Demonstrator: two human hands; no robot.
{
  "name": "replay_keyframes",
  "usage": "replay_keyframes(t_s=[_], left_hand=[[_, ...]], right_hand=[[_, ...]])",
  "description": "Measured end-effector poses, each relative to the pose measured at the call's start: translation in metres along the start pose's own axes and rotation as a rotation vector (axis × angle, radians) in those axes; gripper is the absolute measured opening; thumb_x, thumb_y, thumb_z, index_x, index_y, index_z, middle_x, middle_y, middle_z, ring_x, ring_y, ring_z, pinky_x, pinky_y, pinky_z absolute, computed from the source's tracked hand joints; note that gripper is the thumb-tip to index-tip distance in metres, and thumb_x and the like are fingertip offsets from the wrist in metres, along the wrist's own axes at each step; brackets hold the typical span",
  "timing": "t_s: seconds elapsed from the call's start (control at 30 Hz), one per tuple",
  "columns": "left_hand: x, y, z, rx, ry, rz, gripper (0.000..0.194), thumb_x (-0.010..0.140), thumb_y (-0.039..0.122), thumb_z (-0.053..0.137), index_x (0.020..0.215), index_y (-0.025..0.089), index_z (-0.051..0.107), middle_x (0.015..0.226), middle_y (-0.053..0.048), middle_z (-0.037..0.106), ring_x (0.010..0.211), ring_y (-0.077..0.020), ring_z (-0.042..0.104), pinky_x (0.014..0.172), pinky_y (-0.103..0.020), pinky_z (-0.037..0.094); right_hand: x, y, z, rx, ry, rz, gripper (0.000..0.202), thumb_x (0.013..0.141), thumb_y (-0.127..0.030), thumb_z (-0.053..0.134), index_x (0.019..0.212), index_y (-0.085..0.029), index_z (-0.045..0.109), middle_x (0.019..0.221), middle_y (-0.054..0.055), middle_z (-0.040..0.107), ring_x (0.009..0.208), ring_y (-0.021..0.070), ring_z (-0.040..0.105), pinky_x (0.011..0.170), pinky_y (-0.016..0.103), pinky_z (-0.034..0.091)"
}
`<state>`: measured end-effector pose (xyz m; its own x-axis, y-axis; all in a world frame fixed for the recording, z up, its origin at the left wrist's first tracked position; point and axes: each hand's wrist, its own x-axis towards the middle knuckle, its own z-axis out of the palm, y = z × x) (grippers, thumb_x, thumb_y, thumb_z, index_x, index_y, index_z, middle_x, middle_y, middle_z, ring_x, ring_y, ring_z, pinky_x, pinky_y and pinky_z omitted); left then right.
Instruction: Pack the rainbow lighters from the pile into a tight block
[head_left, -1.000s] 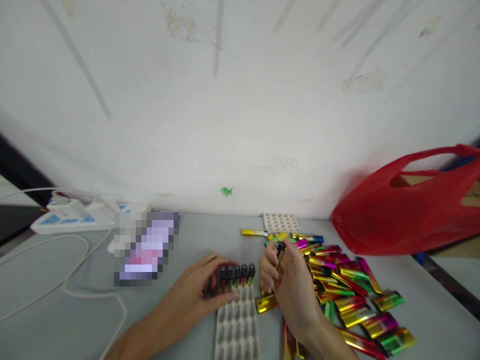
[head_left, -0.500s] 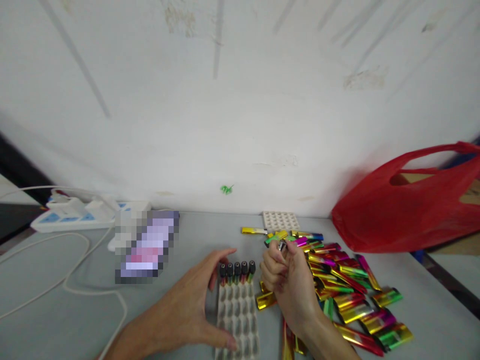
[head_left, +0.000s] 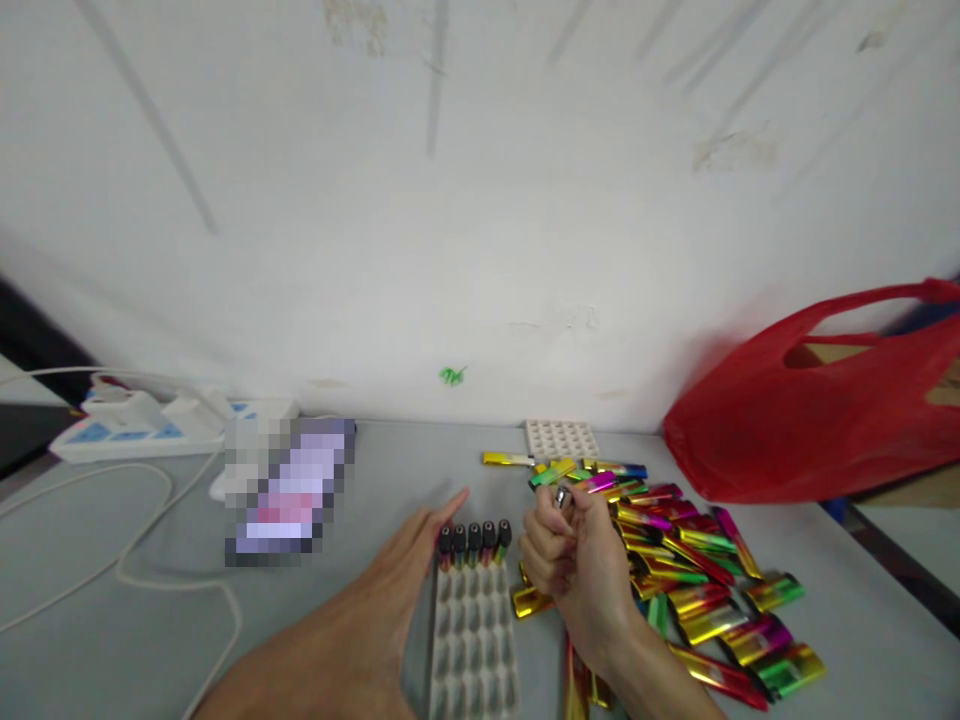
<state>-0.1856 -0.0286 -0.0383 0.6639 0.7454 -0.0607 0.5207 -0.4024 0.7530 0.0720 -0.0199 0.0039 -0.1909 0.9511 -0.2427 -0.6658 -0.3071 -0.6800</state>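
Observation:
My left hand (head_left: 367,610) lies along the left side of a pale tray with small pockets (head_left: 475,640), its fingers stretched out toward the tray's far end. A row of several lighters (head_left: 475,540) with black tops stands upright in the tray's far pockets. To the right of the tray, my right hand (head_left: 577,560) is closed around a lighter (head_left: 562,496); only its metal top shows above the fingers, and the rest is hidden. A heap of shiny coloured lighters (head_left: 697,600) spreads beside and behind my right hand.
A second pale tray (head_left: 561,438) lies against the wall, with a yellow lighter (head_left: 508,459) near it. At right stands a red plastic bag (head_left: 810,420). On the left are a phone (head_left: 300,485), a power strip (head_left: 142,430) and a loose white cable (head_left: 172,580).
My left hand has drawn slightly left, and its thumb no longer lies over the tray's near part. My right hand stays nearly in place, closed on the lighter.

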Motion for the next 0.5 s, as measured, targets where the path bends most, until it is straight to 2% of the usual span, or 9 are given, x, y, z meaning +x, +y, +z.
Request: replay_keyframes(t_s=[0.17,0.3,0.4,0.5], left_hand=[[0.0014,-0.0002,-0.0010,0.009,-0.022,-0.011,0.167,0.063,0.064,0.104,0.175,0.044,-0.018,0.189,-0.008,-0.006,0.170,-0.0508,0.005,0.133,-0.076,0.011],[0.0032,-0.0042,-0.0004,-0.052,-0.004,-0.017,0.173,0.054,0.056,0.110,0.175,0.047,-0.014,0.189,-0.006,-0.003,0.170,-0.0515,0.009,0.135,-0.075,0.013],[0.0050,-0.0048,0.0008,-0.073,0.030,-0.031,0.171,0.056,0.053,0.109,0.176,0.046,-0.012,0.189,-0.009,0.001,0.169,-0.0516,0.013,0.135,-0.074,0.015],[0.0079,-0.0005,0.0007,-0.081,0.079,-0.058,0.168,0.057,0.051,0.108,0.177,0.041,-0.009,0.185,-0.015,0.013,0.164,-0.0528,0.027,0.132,-0.074,0.024]], right_hand=[[-0.0009,0.0018,0.0015,-0.016,0.015,0.004,0.050,0.077,-0.055,0.078,0.059,-0.025,0.042,0.051,-0.014,0.019,0.046,0.0067,0.006,0.042,0.025,0.007],[-0.0009,-0.0005,0.0046,-0.011,0.026,-0.054,0.054,0.079,-0.057,0.083,0.062,-0.024,0.043,0.053,-0.014,0.020,0.048,0.0071,0.005,0.042,0.024,0.007],[-0.0015,-0.0023,0.0062,-0.026,0.007,-0.063,0.057,0.078,-0.058,0.086,0.062,-0.024,0.043,0.054,-0.014,0.021,0.048,0.0068,0.006,0.043,0.024,0.007],[-0.0024,-0.0023,0.0071,-0.035,-0.023,-0.059,0.060,0.080,-0.063,0.084,0.062,-0.024,0.042,0.053,-0.013,0.022,0.047,0.0067,0.007,0.043,0.024,0.008]])
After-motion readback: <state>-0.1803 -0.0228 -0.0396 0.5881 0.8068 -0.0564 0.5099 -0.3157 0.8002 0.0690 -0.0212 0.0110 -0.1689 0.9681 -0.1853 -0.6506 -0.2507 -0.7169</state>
